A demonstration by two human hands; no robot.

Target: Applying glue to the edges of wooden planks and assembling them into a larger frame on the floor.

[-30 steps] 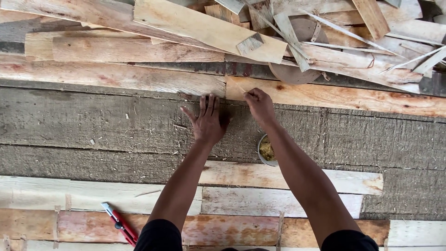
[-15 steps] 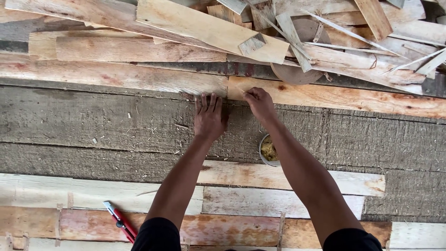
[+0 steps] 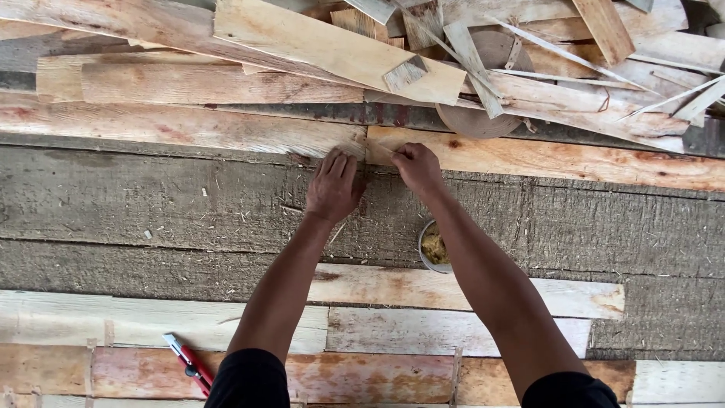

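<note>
The left hand (image 3: 332, 185) lies palm down, fingers pressed together, on a grey weathered board (image 3: 151, 204), its fingertips at the butt joint where two pale planks (image 3: 226, 132) meet end to end. Just beside it, the right hand (image 3: 417, 168) is curled closed, seemingly pinching something thin against the same joint; what it pinches is too small to tell. Below the right forearm sits a small round tin (image 3: 432, 248) of yellowish material. Beyond the hands lies a heap of wood offcuts (image 3: 423, 53). Near the left elbow lies a red utility knife (image 3: 189, 364).
</note>
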